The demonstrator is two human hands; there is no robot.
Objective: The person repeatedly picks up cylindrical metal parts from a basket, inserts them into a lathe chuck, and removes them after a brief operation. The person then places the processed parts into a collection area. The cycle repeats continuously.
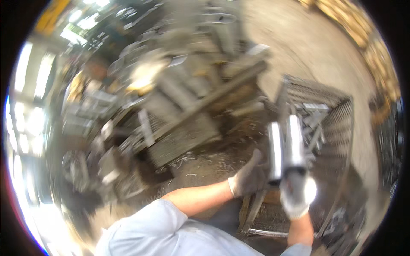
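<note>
Two shiny metal tubes stand side by side in front of me, a left tube and a right tube. My right hand, in a pale work glove, is closed at the dark lower end of the right tube. Close against the lower left side of the left tube is my left hand, also gloved. Its thumb points up, but blur and the tube hide the other fingers, so its grip is unclear. Behind the tubes a metal mesh crate holds several metal pieces.
At centre left a blurred workbench or machine has a long bar across it and metal blocks around it. Shavings litter the ground below. Concrete floor spans the far right. Yellowish bundles line the far right edge.
</note>
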